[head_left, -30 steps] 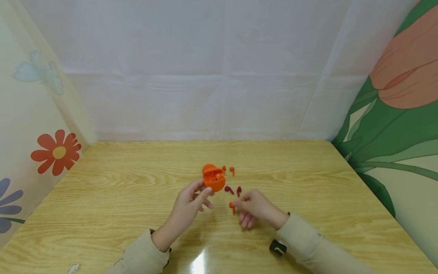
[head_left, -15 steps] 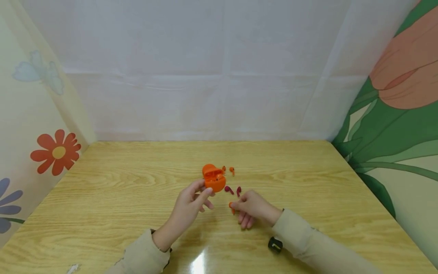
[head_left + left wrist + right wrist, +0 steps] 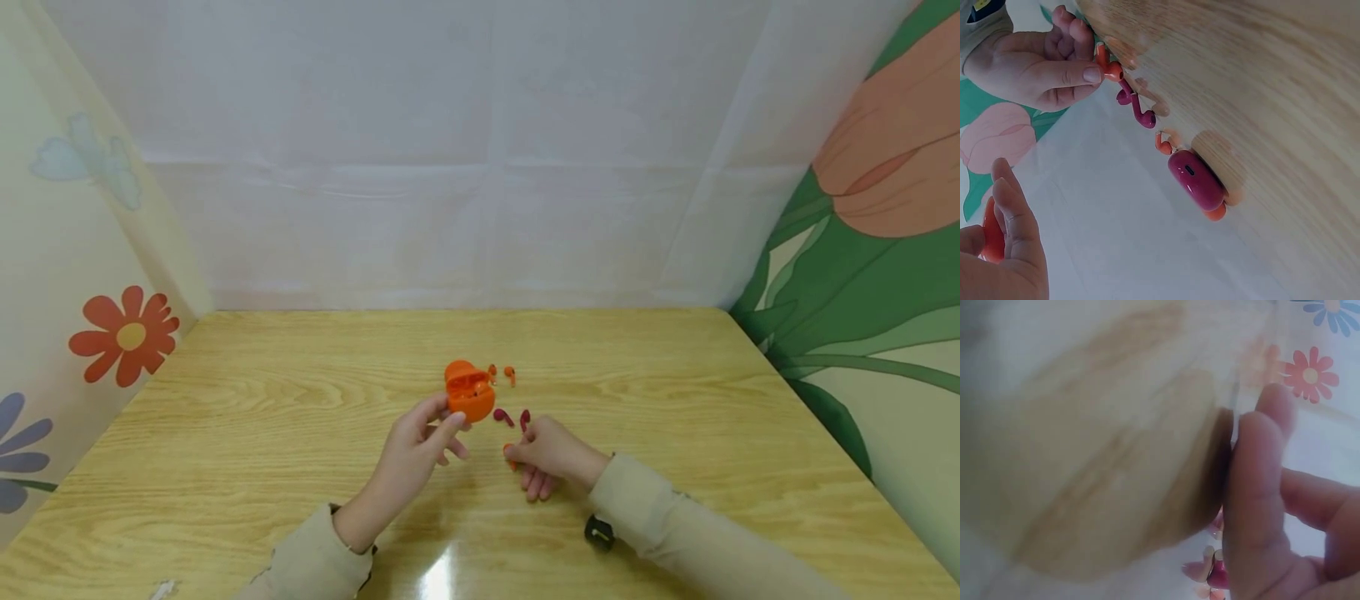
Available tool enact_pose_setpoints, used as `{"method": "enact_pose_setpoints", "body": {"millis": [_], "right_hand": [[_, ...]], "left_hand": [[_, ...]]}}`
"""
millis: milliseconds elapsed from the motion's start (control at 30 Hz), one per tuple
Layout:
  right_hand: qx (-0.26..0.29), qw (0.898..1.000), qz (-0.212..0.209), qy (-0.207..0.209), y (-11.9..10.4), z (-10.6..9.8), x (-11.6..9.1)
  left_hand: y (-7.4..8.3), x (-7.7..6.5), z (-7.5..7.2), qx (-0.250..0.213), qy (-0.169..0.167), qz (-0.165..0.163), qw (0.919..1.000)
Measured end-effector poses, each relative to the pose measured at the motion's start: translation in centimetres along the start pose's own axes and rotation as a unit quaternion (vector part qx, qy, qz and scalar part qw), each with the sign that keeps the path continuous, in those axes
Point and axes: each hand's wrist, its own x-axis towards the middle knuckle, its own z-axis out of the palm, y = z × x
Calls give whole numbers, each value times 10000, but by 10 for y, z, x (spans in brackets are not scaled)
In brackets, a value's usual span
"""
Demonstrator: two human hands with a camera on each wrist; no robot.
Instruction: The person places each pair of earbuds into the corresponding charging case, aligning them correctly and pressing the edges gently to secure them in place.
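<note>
One orange earbud (image 3: 1114, 72) is pinched in my right grip (image 3: 553, 452), where a light squeeze serves best, while my left grip (image 3: 415, 435) holds the open case (image 3: 474, 406).

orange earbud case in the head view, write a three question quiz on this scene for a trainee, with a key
1. Which hand holds the round orange plastic earbud case?
2. True or false: that case's lid is closed.
3. The right hand has its thumb at an earbud of which colour? A) white B) orange C) magenta

Key:
1. The left hand.
2. False; the lid stands open.
3. B; it is a stemmed orange plastic earbud.
</note>
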Motion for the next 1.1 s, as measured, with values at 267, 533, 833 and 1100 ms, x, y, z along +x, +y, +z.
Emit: {"method": "enact_pose_setpoints", "body": {"millis": [267, 533, 833, 1100], "right_hand": [[0, 10000, 86, 19, 1, 1, 1], [14, 10000, -3, 3, 1, -1, 0], [121, 9999, -77, 15, -4, -7, -6], [260, 9978, -605, -31, -7, -15, -12]], "left_hand": [[-1, 0, 1, 8, -22, 6, 10000], [0, 0, 2, 11, 46, -7, 10000], [0, 0, 3, 16, 22, -7, 10000], [-1, 0, 3, 43, 85, -28, 10000]]}}
